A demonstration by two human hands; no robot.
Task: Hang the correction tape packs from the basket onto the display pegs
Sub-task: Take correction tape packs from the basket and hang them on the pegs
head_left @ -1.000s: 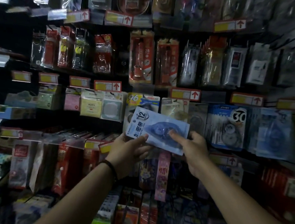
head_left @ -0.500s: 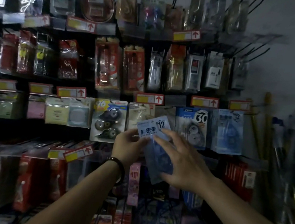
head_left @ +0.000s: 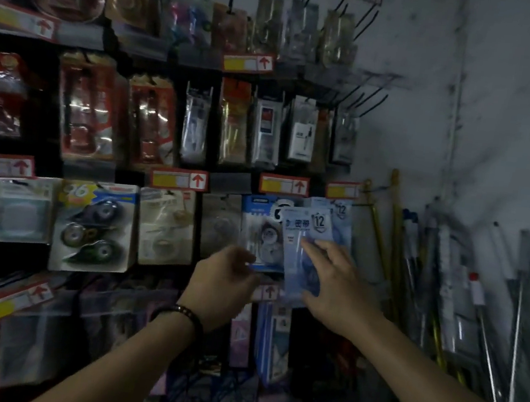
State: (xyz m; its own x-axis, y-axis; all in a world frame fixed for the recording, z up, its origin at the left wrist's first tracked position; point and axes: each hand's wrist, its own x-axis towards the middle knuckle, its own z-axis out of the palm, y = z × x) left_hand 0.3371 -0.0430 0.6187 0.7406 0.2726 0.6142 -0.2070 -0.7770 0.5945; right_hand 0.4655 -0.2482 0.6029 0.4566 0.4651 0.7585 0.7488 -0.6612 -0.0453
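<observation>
The pack (head_left: pixel 304 235) stands upright against the display, its top overlapping the hung packs (head_left: pixel 342 210) of the same kind at the right end of the row, just under a price tag (head_left: pixel 341 190); as far as I can judge it is not yet on a peg. The right hand (head_left: pixel 341 277) lies on its lower half, fingers (head_left: pixel 313 248) spread across its face; the thumb is unclear, so I cannot tell whether it pinches or only presses. The left hand (head_left: pixel 224 279) sits just beside the pack's lower left edge, fingers loosely curled; contact is too blurred to call. The peg is hidden behind the pack, so the hole is probably aimed blind; a miss would likely let the pack slide down; a hold this low may let the top flop; a sideways push could unhook the neighbour pack (head_left: pixel 255 226).
</observation>
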